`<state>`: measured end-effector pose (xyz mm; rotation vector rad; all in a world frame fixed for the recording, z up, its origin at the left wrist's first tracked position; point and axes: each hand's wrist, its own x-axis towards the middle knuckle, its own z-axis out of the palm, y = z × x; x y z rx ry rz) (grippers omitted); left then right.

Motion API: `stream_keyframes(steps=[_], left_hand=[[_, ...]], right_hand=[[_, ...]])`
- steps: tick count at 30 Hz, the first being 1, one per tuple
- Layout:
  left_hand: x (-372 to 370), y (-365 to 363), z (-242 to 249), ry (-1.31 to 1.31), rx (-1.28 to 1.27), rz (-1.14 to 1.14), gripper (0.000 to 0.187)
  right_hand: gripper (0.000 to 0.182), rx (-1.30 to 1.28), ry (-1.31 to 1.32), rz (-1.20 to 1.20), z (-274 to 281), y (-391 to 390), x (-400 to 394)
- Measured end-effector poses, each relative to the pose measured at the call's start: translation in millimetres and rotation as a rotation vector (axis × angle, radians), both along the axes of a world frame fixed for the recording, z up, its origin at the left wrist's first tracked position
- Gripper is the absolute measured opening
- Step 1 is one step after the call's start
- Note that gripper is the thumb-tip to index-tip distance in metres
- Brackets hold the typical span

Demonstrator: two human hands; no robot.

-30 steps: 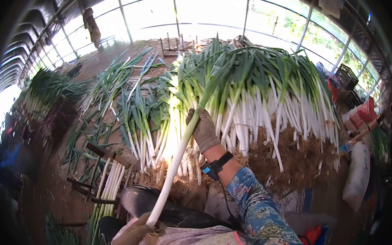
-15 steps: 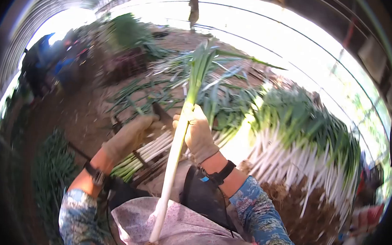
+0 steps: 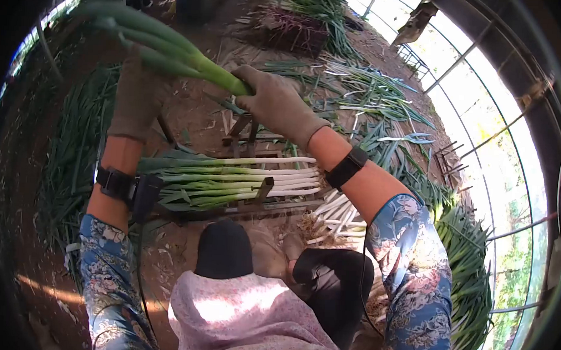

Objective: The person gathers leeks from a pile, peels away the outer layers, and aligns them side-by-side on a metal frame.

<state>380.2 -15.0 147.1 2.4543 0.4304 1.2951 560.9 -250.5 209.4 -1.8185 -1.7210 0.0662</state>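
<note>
My right hand (image 3: 276, 106), in a brown glove, is closed around a long green onion (image 3: 194, 62). Its green leaves stretch to the upper left; the glove and forearm hide the lower stalk. My left hand (image 3: 140, 100), also gloved, is raised beside the leaves, blurred, with its fingers not readable. Below both hands, several green onions (image 3: 230, 180) lie side by side across a low frame (image 3: 266, 190), white ends to the right. More white stalks (image 3: 341, 218) with roots lie by my knee.
A big pile of green onions (image 3: 458, 264) runs along the right. Loose leaves (image 3: 85, 141) are heaped on the left. Farther off stands a dark crate (image 3: 296, 35) with onions on top. Trimmed leaves (image 3: 384, 95) litter the ground near the greenhouse wall.
My view has swung down and left over the frame. The held green onion has gone from nearly upright to leaning up and left. My left hand has risen beside its leaves.
</note>
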Motion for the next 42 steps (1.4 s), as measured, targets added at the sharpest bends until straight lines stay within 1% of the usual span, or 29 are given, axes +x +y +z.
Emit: stream_keyframes(steps=[2,3,5,7,8,9,10,11,12,14,16,18,21,22,23,25,26,27,28,30,33,34,36,37,38,39,40,41,42], left_hand=[[-20,31,-46,0.077,-0.192,0.071,0.036],[-28,37,-69,0.056,-0.263,0.111,0.038],[-35,48,-118,-0.003,-0.407,0.208,0.044],[-32,60,-167,-0.035,-0.574,0.333,0.052],[-33,78,-211,-0.223,-0.805,0.229,0.05],[-42,102,-267,-0.415,-1.03,0.122,0.048],[-45,106,-281,-0.5,-1.134,0.115,0.044],[-48,111,-296,-0.597,-1.234,0.112,0.04],[-50,115,-308,-0.701,-1.328,0.113,0.038],[-52,122,-313,-1.027,-1.598,0.11,0.042],[-26,80,-272,-0.959,-1.518,0.231,0.045],[-37,93,-291,-1.023,-1.616,0.214,0.043],[-18,76,-275,-1.012,-1.636,0.3,0.043],[-18,76,-285,-0.965,-1.68,0.214,0.042],[-21,77,-301,-0.92,-1.72,0.132,0.041],[-13,64,-319,-0.831,-1.747,0.091,0.042],[-7,53,-329,-0.787,-1.733,0.129,0.043],[-5,46,-350,-0.697,-1.75,0.235,0.041],[-4,38,-371,-0.609,-1.763,0.34,0.039],[8,11,-389,-0.244,-1.608,0.344,0.03],[42,-22,-360,0.314,-1.303,0.121,0.024],[58,-35,-349,0.424,-1.07,0.075,0.023],[90,-53,-328,0.606,-0.59,-0.032,0.021],[101,-54,-323,0.711,-0.453,-0.056,0.027],[105,-53,-331,0.752,-0.332,-0.044,0.029],[103,-49,-346,0.782,-0.209,-0.037,0.03],[104,-48,-357,0.805,-0.086,-0.028,0.032],[105,-50,-360,0.794,-0.024,-0.04,0.032],[107,-49,-361,0.83,-0.045,-0.034,0.03]], right_hand=[[0.038,-0.207,-0.041,0.048,-30,29,26],[0.037,-0.31,-0.061,0.073,-43,30,40],[0.035,-0.475,-0.079,0.108,-108,45,84],[0.031,-0.498,-0.044,0.067,-171,47,115],[0.032,-0.499,-0.054,0.04,-204,49,125],[0.032,-0.499,-0.063,0.014,-235,48,131],[0.032,-0.501,-0.067,-0.011,-254,46,130],[0.034,-0.443,-0.102,-0.022,-276,51,128],[0.028,-0.393,-0.124,-0.017,-296,58,127],[0.018,-0.301,-0.186,-0.041,-330,66,124],[0.034,-0.387,-0.26,-0.053,-351,76,119],[0.033,-0.379,-0.324,-0.092,-367,85,117],[0.032,-0.333,-0.397,-0.124,-386,85,128],[0.032,-0.315,-0.418,-0.133,-391,84,132],[0.028,-0.36,-0.368,-0.155,-395,84,136],[0.026,-0.314,-0.304,-0.136,-416,78,145],[0.025,-0.285,-0.267,-0.124,-427,74,146],[0.023,-0.319,-0.213,-0.118,-429,72,143],[0.024,-0.298,-0.196,-0.123,-435,70,142],[0.025,-0.263,-0.176,-0.138,-446,67,143],[0.027,-0.272,-0.167,-0.151,-446,72,145],[0.028,-0.277,-0.169,-0.154,-444,72,146],[0.032,-0.286,-0.166,-0.149,-447,69,148],[0.033,-0.282,-0.149,-0.156,-449,66,147],[0.034,-0.279,-0.139,-0.17,-450,61,150],[0.038,-0.328,-0.173,-0.192,-456,57,155],[0.038,-0.252,-0.207,-0.24,-460,51,158],[0.037,-0.294,-0.212,-0.243,-459,49,163],[0.035,-0.333,-0.209,-0.242,-459,48,165]])
